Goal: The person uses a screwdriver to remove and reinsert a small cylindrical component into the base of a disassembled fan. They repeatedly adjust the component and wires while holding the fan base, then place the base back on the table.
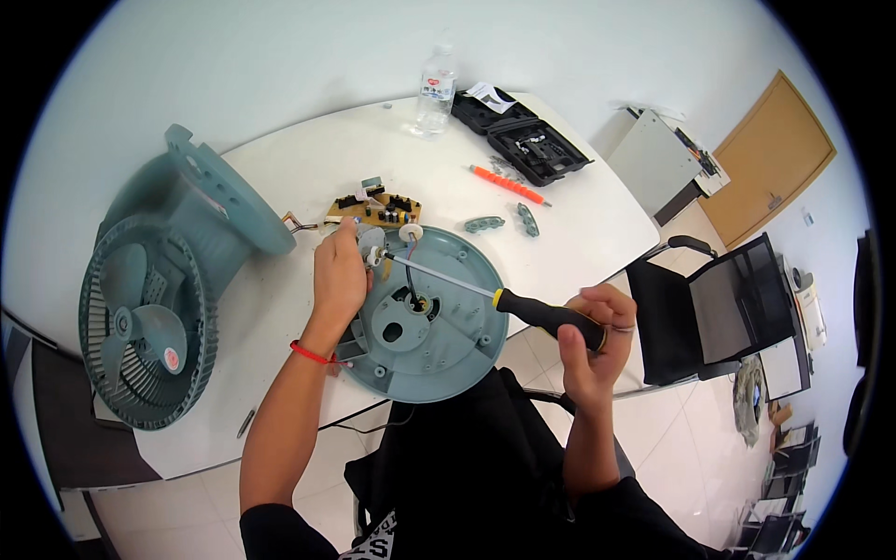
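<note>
My right hand (597,350) is closed around the black and yellow handle of a screwdriver (530,310). The long shaft points left, and its tip meets a small whitish part with metal bits (375,255), perhaps a small motor. Closed fingers of my left hand (340,269) hold that part over the far left edge of a round grey-green fan base (448,350). Wires run from the middle of the base up toward a white disc (411,231). Just beyond my left hand lies a tan circuit board (378,211) with black components.
A grey-green fan (154,327) and its housing stand at left. Farther back are a water bottle (436,93), an open black tool case (537,149), an orange-handled tool (509,185) and two small grey-green pieces (485,224). A black chair (709,308) is at right.
</note>
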Available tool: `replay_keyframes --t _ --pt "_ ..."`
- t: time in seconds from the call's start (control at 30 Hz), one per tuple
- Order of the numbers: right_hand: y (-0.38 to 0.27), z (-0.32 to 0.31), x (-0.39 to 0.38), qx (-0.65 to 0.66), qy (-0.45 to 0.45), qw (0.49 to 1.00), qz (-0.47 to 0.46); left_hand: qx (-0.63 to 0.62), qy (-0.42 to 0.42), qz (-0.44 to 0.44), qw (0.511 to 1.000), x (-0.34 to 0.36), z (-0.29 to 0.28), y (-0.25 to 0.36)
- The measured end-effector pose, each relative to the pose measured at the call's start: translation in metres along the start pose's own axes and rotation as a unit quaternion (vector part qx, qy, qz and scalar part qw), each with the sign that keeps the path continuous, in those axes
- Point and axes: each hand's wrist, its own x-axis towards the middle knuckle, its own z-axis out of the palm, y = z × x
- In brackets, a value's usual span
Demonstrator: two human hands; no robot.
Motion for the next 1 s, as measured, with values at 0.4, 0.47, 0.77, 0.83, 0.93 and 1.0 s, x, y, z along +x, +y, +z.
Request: replay_keyframes --t 0.4,0.47,0.77,0.83,0.93,1.0 --pt "0.01 -0.007 0.008 -0.109 -0.058 0.988 -0.092 0.026 -0.003 0.028 0.999 0.003 -0.002 -0.006" --pt "0.008 -0.005 0.01 -0.165 -0.069 0.979 -0.098 0.017 0.003 0.025 1.0 0.003 -0.003 -0.006" --pt "0.005 -0.003 0.004 -0.067 -0.04 0.995 -0.068 0.0 0.005 0.027 1.0 0.003 -0.001 -0.009" --pt "0.006 -0.001 0.007 -0.09 -0.051 0.991 -0.086 0.014 0.001 0.04 0.999 0.002 -0.003 -0.011" --pt "0.0 -0.016 0.003 -0.171 -0.094 0.979 0.056 -0.012 0.008 0.026 1.0 0.006 -0.004 -0.014" --pt "0.001 -0.018 0.001 -0.152 -0.078 0.984 0.06 -0.007 0.007 0.029 1.0 0.005 -0.003 -0.014"
